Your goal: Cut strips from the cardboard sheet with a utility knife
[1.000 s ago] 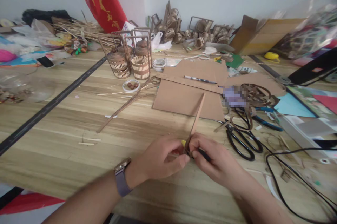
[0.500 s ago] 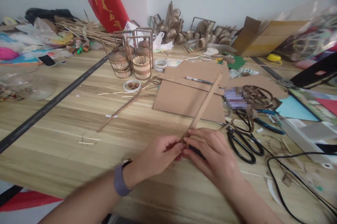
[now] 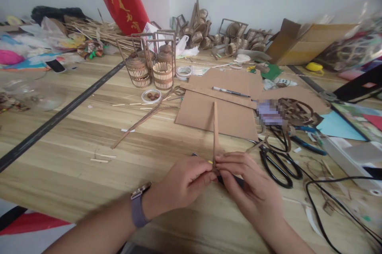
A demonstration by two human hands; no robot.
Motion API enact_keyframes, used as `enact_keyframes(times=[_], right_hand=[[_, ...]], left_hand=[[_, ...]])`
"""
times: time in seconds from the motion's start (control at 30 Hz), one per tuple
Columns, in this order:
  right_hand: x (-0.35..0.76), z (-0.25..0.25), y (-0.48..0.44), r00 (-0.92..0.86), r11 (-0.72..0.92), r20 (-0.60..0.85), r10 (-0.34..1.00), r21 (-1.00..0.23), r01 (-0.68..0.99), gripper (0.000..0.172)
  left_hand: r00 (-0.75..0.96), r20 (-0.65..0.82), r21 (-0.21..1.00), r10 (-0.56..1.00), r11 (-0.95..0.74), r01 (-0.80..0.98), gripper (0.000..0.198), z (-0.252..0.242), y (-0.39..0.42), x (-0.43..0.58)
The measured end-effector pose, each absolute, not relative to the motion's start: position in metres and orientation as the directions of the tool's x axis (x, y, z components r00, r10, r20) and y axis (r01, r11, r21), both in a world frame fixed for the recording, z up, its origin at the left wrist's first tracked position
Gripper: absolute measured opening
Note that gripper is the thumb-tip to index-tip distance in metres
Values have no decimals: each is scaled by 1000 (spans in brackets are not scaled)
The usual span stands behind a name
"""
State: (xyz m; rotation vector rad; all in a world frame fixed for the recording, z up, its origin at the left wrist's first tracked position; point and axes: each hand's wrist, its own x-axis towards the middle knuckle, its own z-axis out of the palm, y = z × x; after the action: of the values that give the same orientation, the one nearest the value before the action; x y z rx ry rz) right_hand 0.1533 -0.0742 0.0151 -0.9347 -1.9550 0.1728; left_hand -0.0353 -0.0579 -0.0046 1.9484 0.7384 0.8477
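Note:
A thin brown strip [image 3: 215, 130], looking like bamboo or wood, stands up from between my fingertips. My left hand [image 3: 186, 178] pinches its lower end, thumb against forefinger; a watch with a purple band [image 3: 139, 208] is on that wrist. My right hand [image 3: 249, 182] grips the strip from the other side, fingertips meeting those of the left. Under the right fingers lies a dark flat object [image 3: 238, 181], mostly hidden, with a small yellow bit near the fingertips. I cannot tell what it is.
Cardboard sheets [image 3: 223, 116] with a pen [image 3: 231, 92] lie ahead. Black-handled scissors [image 3: 276, 166] and a black cable [image 3: 310, 206] are at the right. Small slatted baskets [image 3: 163, 75], a tape roll [image 3: 184, 72] and a forked brown strip [image 3: 128, 132] sit further left.
The strip has swung from leaning right to nearly upright, now seen more edge-on. Both hands have shifted slightly right and still hold it. The view has moved a little.

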Motion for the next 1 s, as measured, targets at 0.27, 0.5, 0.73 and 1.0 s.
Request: enact_keyframes(times=[0.27,0.5,0.73,1.0], right_hand=[[154,15,-76,-215,638,622,753,-609,471,15],[153,11,-75,-248,674,658,711,-537,507,14],[154,5,-75,-361,751,741,567,-285,595,18],[153,-2,-77,-400,750,755,519,-178,637,22]], left_hand=[[578,467,782,670,-617,83,40,-3,-55,-36],[592,264,883,762,-437,169,30,1,-57,-36],[591,44,994,806,-94,55,48,-6,-58,-33],[608,-71,985,791,150,-80,54,-7,-58,-26]])
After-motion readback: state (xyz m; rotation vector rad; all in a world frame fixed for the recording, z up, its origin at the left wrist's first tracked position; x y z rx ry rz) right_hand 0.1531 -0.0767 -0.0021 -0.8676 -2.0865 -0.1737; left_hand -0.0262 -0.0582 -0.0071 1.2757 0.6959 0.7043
